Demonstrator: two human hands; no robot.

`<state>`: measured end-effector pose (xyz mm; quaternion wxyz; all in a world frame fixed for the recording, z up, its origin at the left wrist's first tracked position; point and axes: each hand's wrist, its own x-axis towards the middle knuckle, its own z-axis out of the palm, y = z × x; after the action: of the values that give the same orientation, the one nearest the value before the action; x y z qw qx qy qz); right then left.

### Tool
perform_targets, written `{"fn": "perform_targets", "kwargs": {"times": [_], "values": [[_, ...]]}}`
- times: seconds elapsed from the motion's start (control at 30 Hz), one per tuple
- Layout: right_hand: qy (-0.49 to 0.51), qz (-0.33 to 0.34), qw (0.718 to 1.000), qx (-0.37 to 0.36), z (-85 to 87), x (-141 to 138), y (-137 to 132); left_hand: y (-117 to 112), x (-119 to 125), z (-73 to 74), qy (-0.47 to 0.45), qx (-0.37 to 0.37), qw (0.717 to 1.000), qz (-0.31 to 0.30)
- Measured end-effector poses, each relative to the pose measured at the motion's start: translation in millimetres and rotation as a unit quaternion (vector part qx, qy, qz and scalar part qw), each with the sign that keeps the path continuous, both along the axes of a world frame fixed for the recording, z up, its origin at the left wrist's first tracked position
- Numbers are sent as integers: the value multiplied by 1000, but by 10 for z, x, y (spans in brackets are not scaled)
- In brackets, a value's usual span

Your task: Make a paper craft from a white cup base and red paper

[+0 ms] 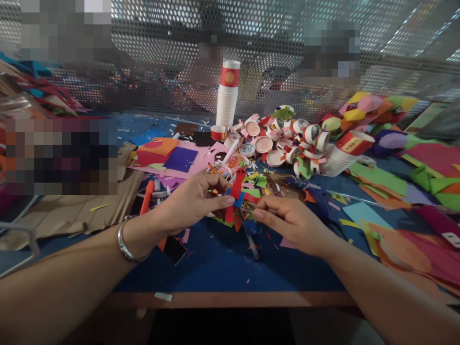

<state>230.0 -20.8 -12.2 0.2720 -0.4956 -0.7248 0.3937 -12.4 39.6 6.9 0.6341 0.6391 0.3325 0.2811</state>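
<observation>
My left hand [192, 201], with a silver bangle [124, 242] on its wrist, pinches a small red paper piece [235, 189] that stands upright with a bit of blue on it. My right hand [291, 220] is closed in a pinch just right of that piece, its fingertips touching the piece's lower part; a thin stick-like item seems to lie under those fingers. Both hands hover over the blue table top [215, 263], amid coloured paper scraps [258, 184].
A tall stack of paper cups [227, 96] stands at the back centre. Cut cup bottoms and rings [283, 139] pile behind the hands, and a tipped cup stack [343, 153] lies right. Coloured paper sheets [172, 155] lie left, more [406, 187] right. An orange pen [146, 197] and cardboard [72, 211] lie left. Mesh fence behind.
</observation>
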Motion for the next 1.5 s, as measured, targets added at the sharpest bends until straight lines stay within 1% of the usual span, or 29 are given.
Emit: {"fn": "perform_targets", "kwargs": {"times": [0.33, 0.53, 0.8, 1.1, 1.5], "values": [[-43, 1, 999, 21, 44, -16, -21, -4, 8, 16, 8, -50, 999, -2], [-60, 5, 997, 42, 33, -19, -24, -2, 6, 27, 17, -73, 997, -1], [-71, 6, 997, 36, 39, -16, -39, 16, 7, 10, 15, -111, 994, -1], [-69, 6, 997, 29, 34, -15, -44, 38, -7, 27, 25, -102, 994, 9], [-78, 6, 996, 43, 43, -30, -58, -4, 12, -10, 19, -101, 995, 9]]}}
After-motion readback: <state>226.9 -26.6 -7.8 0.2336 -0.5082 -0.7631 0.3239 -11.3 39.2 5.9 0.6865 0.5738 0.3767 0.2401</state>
